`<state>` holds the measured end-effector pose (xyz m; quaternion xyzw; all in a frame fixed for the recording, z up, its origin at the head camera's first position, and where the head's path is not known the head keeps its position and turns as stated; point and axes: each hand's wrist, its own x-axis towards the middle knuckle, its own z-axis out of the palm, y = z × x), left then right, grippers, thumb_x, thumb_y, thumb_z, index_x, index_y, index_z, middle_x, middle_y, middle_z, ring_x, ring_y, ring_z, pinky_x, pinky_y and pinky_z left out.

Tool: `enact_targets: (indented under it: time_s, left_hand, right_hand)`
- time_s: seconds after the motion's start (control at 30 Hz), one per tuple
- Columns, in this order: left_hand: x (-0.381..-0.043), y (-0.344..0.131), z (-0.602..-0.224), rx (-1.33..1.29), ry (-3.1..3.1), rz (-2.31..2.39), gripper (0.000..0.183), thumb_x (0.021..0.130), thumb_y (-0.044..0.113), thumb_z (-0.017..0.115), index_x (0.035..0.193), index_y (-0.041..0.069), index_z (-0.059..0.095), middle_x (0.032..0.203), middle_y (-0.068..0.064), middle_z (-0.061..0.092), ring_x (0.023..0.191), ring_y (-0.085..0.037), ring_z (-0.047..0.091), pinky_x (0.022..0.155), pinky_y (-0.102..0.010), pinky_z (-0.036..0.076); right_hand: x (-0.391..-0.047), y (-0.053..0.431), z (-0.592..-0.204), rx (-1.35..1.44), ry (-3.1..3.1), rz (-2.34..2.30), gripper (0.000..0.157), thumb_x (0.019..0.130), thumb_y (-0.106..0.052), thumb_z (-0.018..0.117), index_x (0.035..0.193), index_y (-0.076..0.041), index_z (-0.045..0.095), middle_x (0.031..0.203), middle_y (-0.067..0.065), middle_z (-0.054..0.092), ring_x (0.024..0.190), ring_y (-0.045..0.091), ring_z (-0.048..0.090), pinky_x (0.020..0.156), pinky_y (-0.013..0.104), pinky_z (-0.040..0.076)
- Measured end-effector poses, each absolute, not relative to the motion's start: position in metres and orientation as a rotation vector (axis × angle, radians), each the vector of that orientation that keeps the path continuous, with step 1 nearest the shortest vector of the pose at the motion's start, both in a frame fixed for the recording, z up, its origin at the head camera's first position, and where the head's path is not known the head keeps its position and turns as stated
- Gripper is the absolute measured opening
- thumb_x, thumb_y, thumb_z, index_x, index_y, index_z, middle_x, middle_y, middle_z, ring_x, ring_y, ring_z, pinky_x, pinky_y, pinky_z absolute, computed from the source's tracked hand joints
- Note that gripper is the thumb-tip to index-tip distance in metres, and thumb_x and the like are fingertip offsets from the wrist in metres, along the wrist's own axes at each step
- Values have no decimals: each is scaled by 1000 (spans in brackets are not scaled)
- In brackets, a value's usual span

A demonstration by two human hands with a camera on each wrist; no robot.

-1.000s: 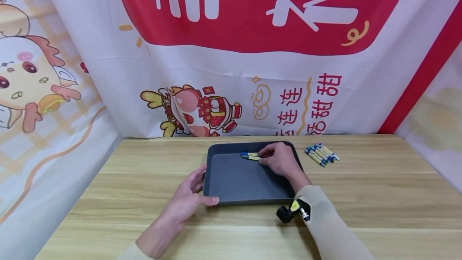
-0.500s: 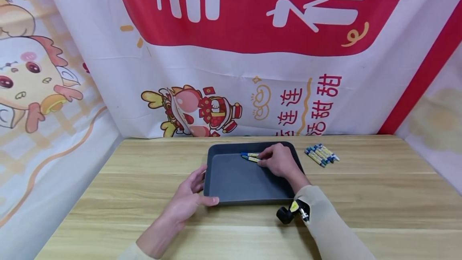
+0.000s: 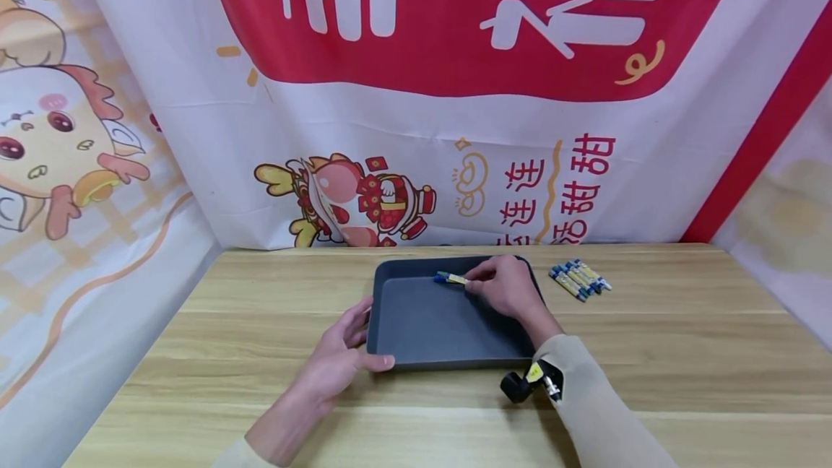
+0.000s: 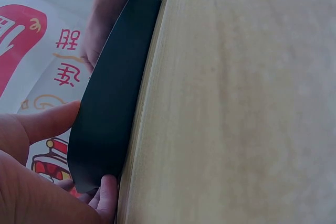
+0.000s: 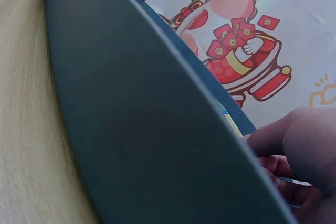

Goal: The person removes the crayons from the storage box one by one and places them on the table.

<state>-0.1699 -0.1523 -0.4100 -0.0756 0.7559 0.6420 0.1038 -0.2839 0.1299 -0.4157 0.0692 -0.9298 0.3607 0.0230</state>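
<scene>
A dark grey rectangular tray (image 3: 429, 331) lies on the table. My left hand (image 3: 334, 363) grips its near left corner, thumb on the rim and fingers along the outer side. In the left wrist view, that thumb (image 4: 52, 121) touches the rim above the tray's dark wall (image 4: 113, 93). Reaching inside the tray near the back wall, my right hand (image 3: 507, 286) pinches crayons (image 3: 455, 279) with yellow wrappers and blue and green ends. They lie close together, their right ends hidden by the fingers. In the right wrist view, the tray wall (image 5: 142, 108) hides most of them.
A group of several similar crayons (image 3: 578, 279) lies on the wooden table (image 3: 669, 352) to the right of the tray. Behind stands a printed white and red cloth (image 3: 416, 121). A small black camera (image 3: 520, 385) is strapped to the right wrist.
The crayons under my right fingers were spread slightly apart at the left ends and now lie against each other. My left hand and the tray have stayed put.
</scene>
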Motion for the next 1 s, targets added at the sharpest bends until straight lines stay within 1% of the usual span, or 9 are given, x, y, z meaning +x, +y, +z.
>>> enact_targets:
  time_s: [0.17, 0.37, 0.47, 0.6, 0.7, 0.9, 1.0]
  left_hand:
    - [-169, -152, -409, -224, 2231, 1894, 107, 75, -6, 86, 166, 22, 36, 170, -16, 40, 150, -40, 45, 128, -68, 23]
    - [-169, -151, -409, -230, 2226, 1895, 107, 76, -7, 85, 166, 22, 36, 171, -16, 39, 150, -40, 44, 128, -69, 23]
    - [-170, -151, -409, -236, 2226, 1892, 107, 76, -7, 86, 166, 22, 36, 171, -17, 39, 150, -40, 44, 127, -69, 24]
    - [-170, -152, -410, -236, 2229, 1884, 106, 77, -6, 86, 166, 22, 35, 171, -17, 39, 150, -40, 44, 127, -69, 24]
    - [-170, -152, -410, -230, 2232, 1882, 107, 76, -5, 86, 166, 23, 35, 171, -17, 39, 150, -40, 44, 127, -69, 23]
    - [-171, -153, -412, -228, 2239, 1879, 107, 76, -5, 87, 166, 24, 36, 171, -15, 39, 151, -40, 44, 127, -70, 22]
    - [-171, -153, -412, -229, 2235, 1882, 108, 76, -5, 87, 166, 24, 35, 171, -15, 39, 151, -40, 44, 127, -70, 22]
  right_hand:
    - [-283, 135, -413, 202, -2873, 1147, 12, 97, -22, 78, 105, -17, 86, 118, 9, 77, 101, 23, 66, 88, 43, 55]
    - [-282, 145, -407, 172, -2867, 1171, 16, 98, -24, 77, 110, -16, 85, 122, 10, 77, 103, 24, 67, 89, 42, 56]
    - [-280, 151, -403, 160, -2840, 1178, 17, 98, -24, 77, 111, -16, 84, 121, 11, 77, 103, 25, 68, 89, 42, 56]
    - [-278, 158, -399, 169, -2791, 1153, 17, 97, -23, 77, 110, -14, 84, 120, 12, 78, 106, 27, 71, 92, 46, 57]
    - [-277, 163, -396, 157, -2769, 1155, 18, 97, -23, 77, 110, -14, 84, 121, 13, 77, 108, 29, 70, 93, 47, 56]
    - [-274, 173, -391, 97, -2741, 1209, 18, 97, -22, 78, 112, -14, 84, 120, 14, 77, 104, 27, 70, 85, 38, 56]
    - [-273, 179, -391, 98, -2731, 1202, 19, 97, -21, 78, 113, -13, 84, 119, 13, 78, 103, 27, 71, 85, 38, 58]
